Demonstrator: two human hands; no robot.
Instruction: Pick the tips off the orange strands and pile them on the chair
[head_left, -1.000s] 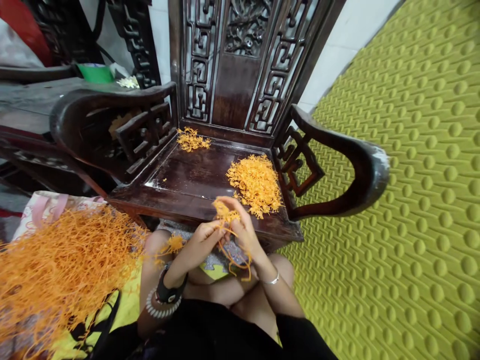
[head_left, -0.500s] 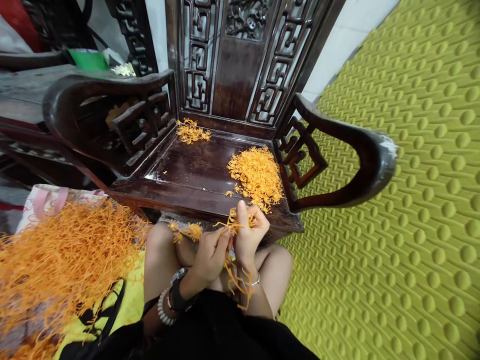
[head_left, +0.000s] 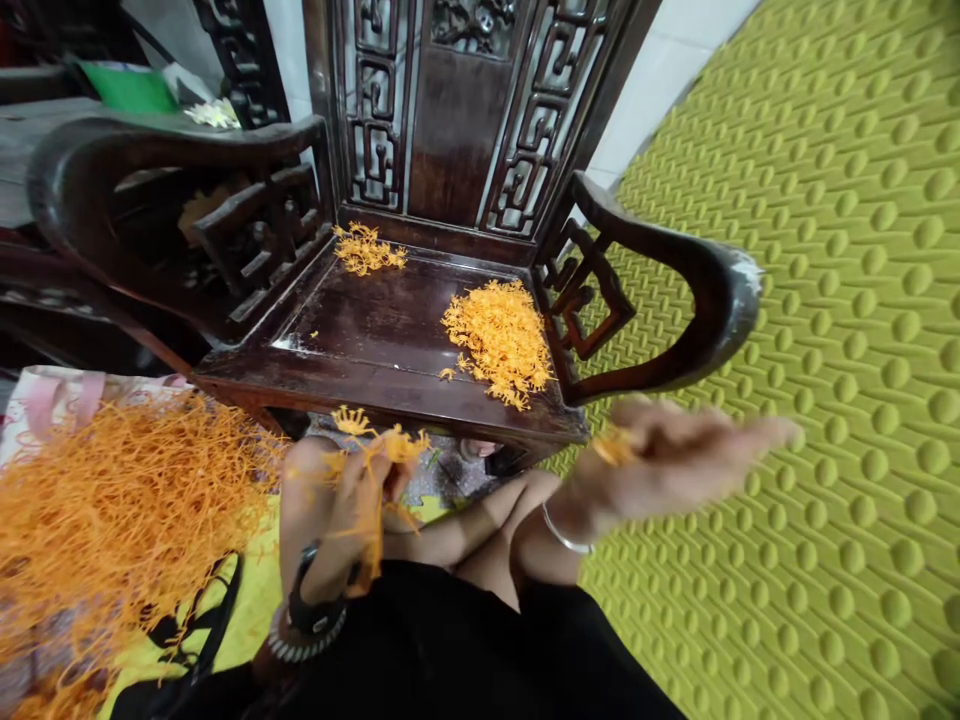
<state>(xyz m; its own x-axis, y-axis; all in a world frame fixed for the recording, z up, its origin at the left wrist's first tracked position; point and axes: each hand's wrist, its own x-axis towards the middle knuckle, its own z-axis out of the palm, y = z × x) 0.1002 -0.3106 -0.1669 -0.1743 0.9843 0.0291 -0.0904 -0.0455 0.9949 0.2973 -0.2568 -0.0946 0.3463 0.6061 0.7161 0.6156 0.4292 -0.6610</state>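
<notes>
Dark chair [head_left: 360, 315] holds orange clusters [head_left: 499, 335]; left fingers [head_left: 379, 468] grip orange strands [head_left: 369, 530].

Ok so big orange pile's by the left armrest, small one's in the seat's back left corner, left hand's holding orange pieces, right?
Armrest's wrong: head view shows the big orange pile by the right armrest. Rest stands: small orange pile in the seat's back left corner, left hand holding orange pieces.
</notes>
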